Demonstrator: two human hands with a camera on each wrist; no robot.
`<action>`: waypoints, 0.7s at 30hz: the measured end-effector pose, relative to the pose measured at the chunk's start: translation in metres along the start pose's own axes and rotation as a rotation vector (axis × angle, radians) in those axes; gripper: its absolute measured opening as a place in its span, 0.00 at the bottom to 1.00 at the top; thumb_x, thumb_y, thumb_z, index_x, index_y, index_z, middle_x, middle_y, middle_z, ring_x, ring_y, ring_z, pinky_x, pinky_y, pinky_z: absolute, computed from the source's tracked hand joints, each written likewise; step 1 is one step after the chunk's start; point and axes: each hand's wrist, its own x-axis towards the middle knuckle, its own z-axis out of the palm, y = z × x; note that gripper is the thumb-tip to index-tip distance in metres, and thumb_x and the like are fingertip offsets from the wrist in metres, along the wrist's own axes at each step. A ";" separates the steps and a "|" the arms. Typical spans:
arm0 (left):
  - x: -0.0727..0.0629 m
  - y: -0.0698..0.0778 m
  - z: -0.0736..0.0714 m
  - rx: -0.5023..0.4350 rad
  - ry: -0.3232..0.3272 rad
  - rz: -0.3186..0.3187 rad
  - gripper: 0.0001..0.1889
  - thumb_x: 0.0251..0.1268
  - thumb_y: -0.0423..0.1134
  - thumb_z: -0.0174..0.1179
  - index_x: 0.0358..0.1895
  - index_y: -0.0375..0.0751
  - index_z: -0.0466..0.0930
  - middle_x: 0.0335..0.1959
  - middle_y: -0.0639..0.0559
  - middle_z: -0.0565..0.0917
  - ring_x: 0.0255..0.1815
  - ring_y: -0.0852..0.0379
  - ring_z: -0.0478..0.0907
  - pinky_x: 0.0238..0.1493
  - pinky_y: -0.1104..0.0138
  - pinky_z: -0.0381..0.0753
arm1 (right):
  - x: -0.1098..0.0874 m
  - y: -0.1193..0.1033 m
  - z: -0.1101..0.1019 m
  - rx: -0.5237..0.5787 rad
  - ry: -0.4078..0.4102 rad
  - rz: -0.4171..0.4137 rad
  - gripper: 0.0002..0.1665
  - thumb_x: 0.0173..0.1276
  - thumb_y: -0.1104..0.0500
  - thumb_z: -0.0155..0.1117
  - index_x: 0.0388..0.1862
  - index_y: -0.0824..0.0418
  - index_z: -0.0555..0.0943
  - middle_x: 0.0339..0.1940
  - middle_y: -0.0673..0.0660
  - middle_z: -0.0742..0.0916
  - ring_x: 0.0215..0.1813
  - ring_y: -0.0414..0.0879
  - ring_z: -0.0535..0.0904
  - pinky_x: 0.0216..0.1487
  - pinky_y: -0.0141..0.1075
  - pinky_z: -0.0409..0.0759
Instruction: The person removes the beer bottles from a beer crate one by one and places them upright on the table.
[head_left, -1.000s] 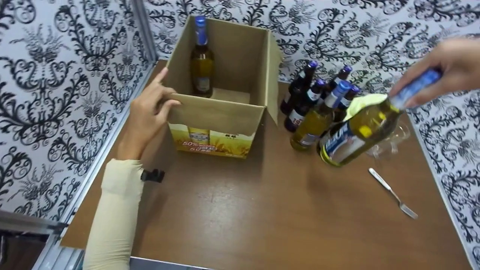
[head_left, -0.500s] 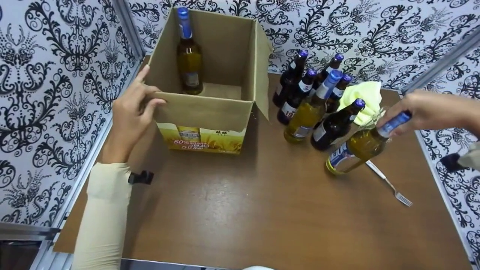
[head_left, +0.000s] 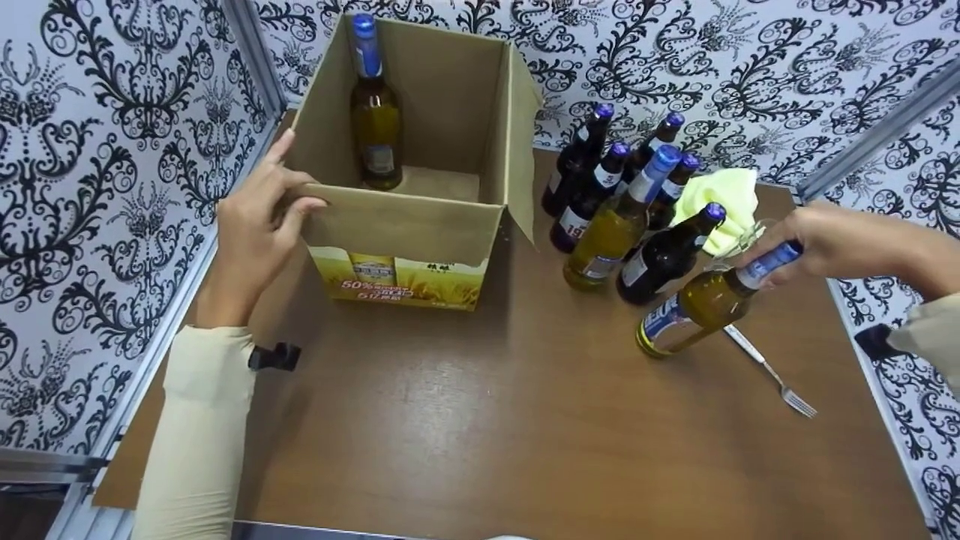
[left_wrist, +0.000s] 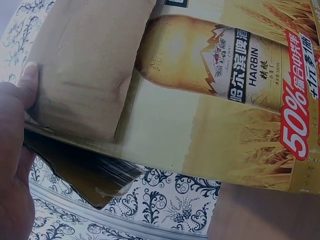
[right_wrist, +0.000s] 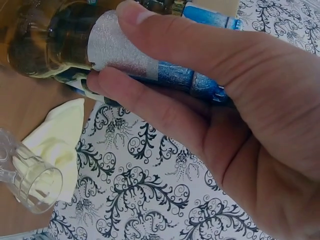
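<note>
My left hand [head_left: 259,217] pinches the near left corner of an open cardboard box [head_left: 405,232]. In the left wrist view, its thumb lies over the brown flap [left_wrist: 85,65]. Inside the box, a beer bottle [head_left: 377,127] with a blue foil neck stands upright at the left. At the table's right side my right hand [head_left: 814,240] holds another blue-foiled beer bottle [head_left: 694,311] by the neck. That bottle leans, its base low at or near the tabletop. The right wrist view shows thumb and fingers around the silver and blue foil [right_wrist: 125,50].
Several dark beer bottles [head_left: 664,259] and one blue-necked beer bottle [head_left: 609,232] stand right of the box. Behind the held bottle are a pale yellow cloth [head_left: 724,199] and a clear glass [right_wrist: 37,182]. A fork [head_left: 765,367] lies on the brown table [head_left: 465,450]. Patterned walls enclose the back and sides.
My right hand has lowered the held bottle toward the table, uncovering the cloth and a dark bottle. The left hand keeps its hold on the box; the head view has shifted slightly.
</note>
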 end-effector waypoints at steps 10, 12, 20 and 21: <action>-0.003 -0.002 0.006 -0.026 -0.027 0.003 0.09 0.57 0.33 0.71 0.37 0.31 0.83 0.50 0.39 0.87 0.72 0.49 0.75 0.41 0.87 0.74 | -0.004 -0.002 0.022 0.057 0.081 0.156 0.21 0.54 0.65 0.78 0.47 0.51 0.87 0.39 0.50 0.90 0.31 0.30 0.80 0.31 0.26 0.83; -0.005 -0.002 0.005 -0.031 -0.026 0.005 0.09 0.57 0.32 0.71 0.37 0.30 0.83 0.48 0.39 0.88 0.72 0.49 0.75 0.45 0.87 0.77 | -0.005 -0.005 0.027 0.063 0.106 0.191 0.19 0.55 0.65 0.77 0.45 0.48 0.87 0.38 0.49 0.89 0.31 0.30 0.78 0.31 0.26 0.82; -0.003 0.001 0.002 -0.036 -0.011 -0.007 0.08 0.56 0.30 0.71 0.37 0.31 0.83 0.45 0.39 0.88 0.72 0.49 0.75 0.44 0.86 0.76 | 0.000 -0.010 0.011 0.051 0.042 0.215 0.39 0.66 0.47 0.73 0.72 0.56 0.71 0.61 0.61 0.84 0.51 0.50 0.85 0.50 0.44 0.87; -0.001 0.001 0.002 -0.038 -0.013 -0.010 0.08 0.56 0.30 0.71 0.37 0.31 0.83 0.45 0.39 0.88 0.72 0.49 0.75 0.42 0.86 0.75 | 0.001 -0.014 0.006 0.052 0.043 0.208 0.43 0.66 0.46 0.72 0.75 0.57 0.67 0.66 0.64 0.81 0.55 0.56 0.84 0.54 0.51 0.86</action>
